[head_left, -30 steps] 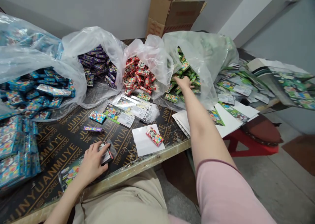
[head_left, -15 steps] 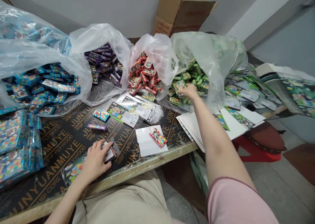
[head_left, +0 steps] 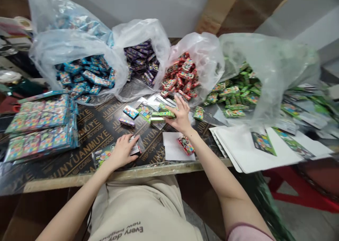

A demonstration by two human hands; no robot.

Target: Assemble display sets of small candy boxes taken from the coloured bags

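My right hand (head_left: 181, 115) grips a small green box (head_left: 168, 114) over the middle of the table, its far end by the flat printed pouches (head_left: 144, 110). My left hand (head_left: 123, 151) rests near the front edge, thumb and fingers around a small clear packet (head_left: 136, 147) with a dark, red-edged face. Partly under that wrist lies a printed green-and-black pouch (head_left: 103, 154). Between my hands and the bags are a blue box (head_left: 130, 111) and a purple box (head_left: 127, 122). A red box (head_left: 186, 145) lies on a white card (head_left: 172, 152) beside my right wrist.
Along the back stand open plastic bags of blue boxes (head_left: 87, 73), purple boxes (head_left: 141, 57), red boxes (head_left: 182, 73) and green boxes (head_left: 243, 89). Filled packs (head_left: 42, 128) are stacked left. White sheets (head_left: 235, 149) overhang the front edge at right, near a red stool (head_left: 288, 191).
My right hand has come left from the green pile, carrying a green box to the middle. My left hand keeps its hold on the packet. The view has turned left.
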